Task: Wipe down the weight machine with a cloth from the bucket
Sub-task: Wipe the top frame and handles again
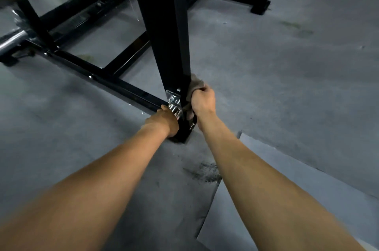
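One cloth (194, 85): is gripped by the right hand (204, 100) against the black upright (164, 35).
Left hand (164, 122): is set at its foot; grip cannot be told.

Both my arms come in bare from the bottom corners of the frame, stretched out nearly straight and converging just below centre. My left hand (164, 121) sits a bit lower, back of the hand facing me and thumb up top. Its fingers are out of sight, so I can't say how they're curled. My right hand (204, 100) is slightly higher and to the right, knuckles up, fingers bunched tight round a cloth (195, 84).
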The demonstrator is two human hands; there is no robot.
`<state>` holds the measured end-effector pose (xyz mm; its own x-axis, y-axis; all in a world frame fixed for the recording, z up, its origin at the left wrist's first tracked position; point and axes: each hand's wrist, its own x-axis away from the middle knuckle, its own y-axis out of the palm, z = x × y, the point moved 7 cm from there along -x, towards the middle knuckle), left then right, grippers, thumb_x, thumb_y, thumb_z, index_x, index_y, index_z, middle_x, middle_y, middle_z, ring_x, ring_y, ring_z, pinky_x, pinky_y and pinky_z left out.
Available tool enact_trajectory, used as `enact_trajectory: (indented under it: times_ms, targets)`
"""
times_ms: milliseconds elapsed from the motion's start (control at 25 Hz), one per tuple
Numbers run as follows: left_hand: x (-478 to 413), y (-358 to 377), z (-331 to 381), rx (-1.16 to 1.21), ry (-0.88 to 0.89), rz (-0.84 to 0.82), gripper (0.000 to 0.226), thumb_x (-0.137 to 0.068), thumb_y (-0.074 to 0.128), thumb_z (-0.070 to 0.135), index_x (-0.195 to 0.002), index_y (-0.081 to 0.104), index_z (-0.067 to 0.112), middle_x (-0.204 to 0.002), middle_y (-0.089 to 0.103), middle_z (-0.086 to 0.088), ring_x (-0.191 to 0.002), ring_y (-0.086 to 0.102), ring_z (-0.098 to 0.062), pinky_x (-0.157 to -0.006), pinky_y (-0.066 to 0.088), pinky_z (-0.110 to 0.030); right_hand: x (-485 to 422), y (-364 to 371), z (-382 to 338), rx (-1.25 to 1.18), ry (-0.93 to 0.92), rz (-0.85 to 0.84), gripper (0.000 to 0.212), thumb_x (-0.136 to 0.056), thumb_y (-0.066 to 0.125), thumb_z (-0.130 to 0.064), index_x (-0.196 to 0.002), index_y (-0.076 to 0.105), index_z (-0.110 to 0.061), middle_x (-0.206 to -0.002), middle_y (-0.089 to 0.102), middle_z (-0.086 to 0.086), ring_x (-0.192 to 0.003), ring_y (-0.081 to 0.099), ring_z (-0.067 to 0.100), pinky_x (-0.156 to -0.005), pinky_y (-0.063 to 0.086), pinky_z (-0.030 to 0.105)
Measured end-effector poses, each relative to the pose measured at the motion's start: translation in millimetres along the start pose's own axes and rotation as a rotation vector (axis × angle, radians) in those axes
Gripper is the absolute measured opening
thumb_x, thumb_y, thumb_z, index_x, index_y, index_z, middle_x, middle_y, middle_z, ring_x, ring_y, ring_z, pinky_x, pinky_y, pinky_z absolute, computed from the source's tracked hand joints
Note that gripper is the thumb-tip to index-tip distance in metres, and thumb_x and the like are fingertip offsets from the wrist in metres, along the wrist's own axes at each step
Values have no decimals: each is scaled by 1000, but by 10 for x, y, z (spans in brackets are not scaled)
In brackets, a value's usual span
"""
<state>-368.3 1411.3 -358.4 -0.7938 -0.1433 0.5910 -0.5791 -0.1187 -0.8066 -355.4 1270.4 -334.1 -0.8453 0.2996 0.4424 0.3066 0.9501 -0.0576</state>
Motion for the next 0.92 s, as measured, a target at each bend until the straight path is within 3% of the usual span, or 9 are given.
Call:
enact_trajectory:
  times_ms: [80, 160, 240, 320, 480, 640, 680, 800, 920]
  targets:
    - [66, -42, 8, 3, -40, 20, 88, -96, 56, 26, -159, 2, -3, -162, 24, -21, -146, 35, -41, -117, 35, -51, -74, 43, 177, 164, 22, -90, 36, -83, 44, -34, -98, 70, -13, -98, 74, 16, -95, 71, 42, -88, 60, 52]
    - [125, -33, 92, -10, -18, 18, 87, -98, 51, 42, -160, 7, -2, -165, 19, -22, -150, 27, -41, -118, 33, -54, -160, -32, 254, 259, 13, -78, 45, -67, 42, -23, -97, 74, -11, -98, 75, 20, -94, 71, 41, -85, 61, 52]
    - [237, -81, 261, -70, 56, 22, 79, -97, 45, 57, -157, 32, 9, -162, 33, -18, -148, 32, -39, -114, 38, -52, -131, -208, 133, 285, -4, -55, 43, -66, 45, -20, -95, 76, -10, -96, 76, 19, -94, 72, 40, -81, 61, 49]
    - [458, -249, 515, -68, 179, 32, 63, -92, 51, 62, -138, 59, 20, -141, 60, -10, -130, 56, -32, -98, 49, -39, 120, -419, -209, 301, -27, -25, 35, -76, 50, -15, -98, 76, -6, -97, 76, 20, -95, 72, 40, -78, 60, 48]
    - [978, -598, 1048, -50, 345, 66, 21, -98, 54, 38, -108, 62, 21, -116, 69, -3, -105, 66, -27, -79, 49, -36, 471, -923, -716, 269, -54, 88, 23, -92, 54, -6, -105, 72, -5, -100, 73, 15, -90, 68, 30, -77, 58, 40]
    - [1429, -911, 1548, 60, 445, 144, 19, -88, 62, 31, -98, 69, 17, -98, 71, -2, -82, 63, -23, -67, 45, -33, 726, -1504, -986, 197, -78, 185, 35, -85, 56, -9, -111, 76, -21, -110, 76, -2, -105, 69, 18, -93, 56, 32]
    - [1569, -995, 1685, 114, 456, 162, 22, -88, 61, 30, -104, 68, 15, -102, 70, -5, -84, 63, -25, -68, 46, -33, 813, -1693, -1048, 173, -62, 217, 34, -86, 57, -11, -115, 73, -19, -111, 75, 0, -103, 70, 20, -90, 57, 33]
    - [1939, -1200, 2005, 332, 447, 200, 34, -94, 52, 30, -123, 52, 12, -114, 65, -10, -100, 64, -34, -81, 53, -40, 1121, -2221, -1168, 119, 19, 303, 28, -92, 57, -13, -119, 62, -15, -101, 70, 3, -72, 66, 17, -56, 59, 31]
    - [2330, -1328, 2310, 493, 479, 121, 27, -92, 55, 28, -118, 54, 20, -109, 66, -5, -102, 64, -32, -83, 53, -37, 1504, -2687, -1341, 104, 49, 368, 24, -93, 60, -18, -116, 54, -16, -94, 70, 7, -62, 68, 26, -38, 49, 24]
